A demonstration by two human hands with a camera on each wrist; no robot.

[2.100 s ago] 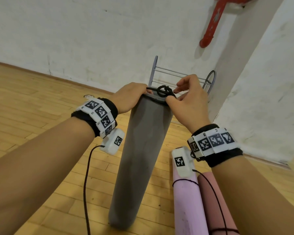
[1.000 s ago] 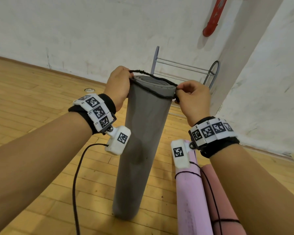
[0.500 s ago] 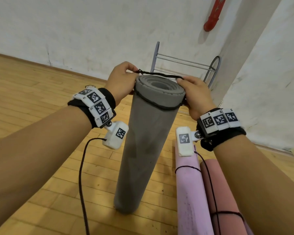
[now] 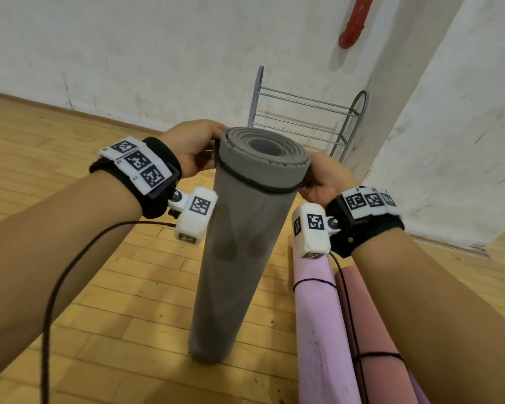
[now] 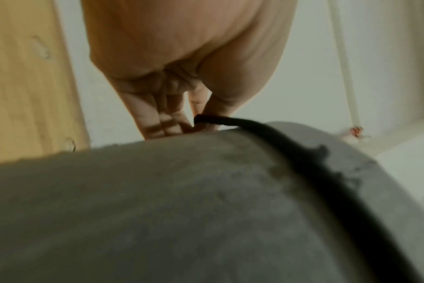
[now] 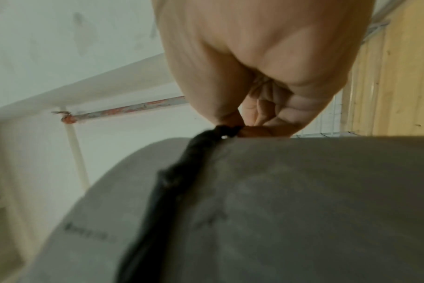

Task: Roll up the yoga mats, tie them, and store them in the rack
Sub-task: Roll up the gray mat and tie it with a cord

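Only wrist views show fingers (image 5: pixel 213 107) pinching black cord (image 5: pixel 266 130).

You've got the rolled grey mat (image 4: pixel 233 258) standing upright on the wooden floor (image 4: pixel 123 310), black cord (image 4: pixel 257 186) looped just below its top. Your left hand (image 4: pixel 191 150) and right hand (image 4: pixel 325 177) grip that cord on opposite sides. 2 tied mats, pink (image 4: pixel 318 325) and dusky-red (image 4: pixel 376 330), lie beside it; the metal rack (image 4: pixel 303 118) stands against the wall behind.

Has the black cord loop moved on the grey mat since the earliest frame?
Yes. The black cord loop has slipped down from above the grey mat's top rim to circle it just below that rim, pinched by both hands.
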